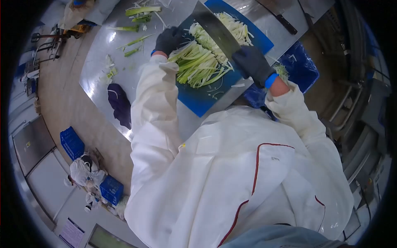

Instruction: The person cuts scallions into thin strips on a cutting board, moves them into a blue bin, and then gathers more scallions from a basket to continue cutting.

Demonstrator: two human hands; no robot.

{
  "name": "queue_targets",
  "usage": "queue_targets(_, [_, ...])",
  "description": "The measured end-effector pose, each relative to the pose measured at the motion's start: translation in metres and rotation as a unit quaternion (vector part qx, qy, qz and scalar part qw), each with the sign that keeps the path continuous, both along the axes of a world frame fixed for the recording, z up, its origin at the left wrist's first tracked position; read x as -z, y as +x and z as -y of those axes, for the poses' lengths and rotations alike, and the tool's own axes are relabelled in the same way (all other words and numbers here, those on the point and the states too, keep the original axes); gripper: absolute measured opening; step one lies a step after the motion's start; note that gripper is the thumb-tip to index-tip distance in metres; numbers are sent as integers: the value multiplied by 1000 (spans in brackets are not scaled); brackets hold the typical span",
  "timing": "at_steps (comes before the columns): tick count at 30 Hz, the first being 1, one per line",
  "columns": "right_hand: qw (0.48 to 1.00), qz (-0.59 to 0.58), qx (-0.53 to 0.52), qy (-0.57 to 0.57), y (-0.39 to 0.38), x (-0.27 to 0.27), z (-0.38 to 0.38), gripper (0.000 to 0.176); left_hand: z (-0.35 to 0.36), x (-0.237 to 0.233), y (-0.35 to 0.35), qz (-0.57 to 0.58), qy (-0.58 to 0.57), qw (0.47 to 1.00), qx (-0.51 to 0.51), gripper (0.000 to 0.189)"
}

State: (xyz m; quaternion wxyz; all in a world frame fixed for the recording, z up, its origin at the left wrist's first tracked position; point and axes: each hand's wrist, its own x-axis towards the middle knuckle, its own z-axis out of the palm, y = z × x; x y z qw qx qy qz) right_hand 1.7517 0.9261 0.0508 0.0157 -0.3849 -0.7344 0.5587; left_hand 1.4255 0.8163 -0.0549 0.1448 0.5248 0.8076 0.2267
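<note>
The gloved right hand (253, 65) was wrapped around the handle end of a broad knife (219, 35), its blade slanting away from that grip and partly hiding the cut green stalks (194, 66). These lay between both hands on a blue board (198, 101). The left hand (168, 40) sat just beside them; I could not tell whether it pinched any. Outward from the right grip were a second knife (286, 24) and blue plastic (307, 76); bodyward of the left, a purple cloth (118, 105) rested on the metal table (97, 68)
</note>
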Motion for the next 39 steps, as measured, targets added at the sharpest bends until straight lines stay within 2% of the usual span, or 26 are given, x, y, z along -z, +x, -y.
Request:
queue_targets(2, [1000,11,-10,23,13,-10,9,31,2,18,9,-64,10,998,4,39])
queue_targets(4, [993,27,-57,98,22,-15,20,29,24,25,29,-106,76,991,9,34])
queue_targets(6, [992,80,-80,58,24,-23,33,29,48,23,57,-119,106,987,-12,31])
queue_targets(7, [993,26,-66,98,25,-12,42,27,58,21,71,-122,94,987,-50,30])
queue_targets(12, [979,57,-117,159,13,0,62,24,71,8,127,-133,94,963,-213,31])
queue_targets(16, [972,68,-128,185,11,15,62,25,67,26,134,-210,156,934,-243,29])
queue_targets(19, [959,57,-162,225,6,22,57,24,67,28,133,-162,102,949,-250,30])
queue_targets(25, [958,89,-177,206,2,18,59,21,68,14,134,-115,112,961,-225,29])
queue_targets(31, [947,122,-225,195,-7,20,51,21,67,26,134,-168,123,952,-225,28])
queue_targets(34, [955,161,-198,151,-29,29,51,23,67,25,134,-182,135,950,-217,25])
queue_targets(39, [952,109,-197,206,-49,45,58,25,67,21,132,-164,114,954,-226,25])
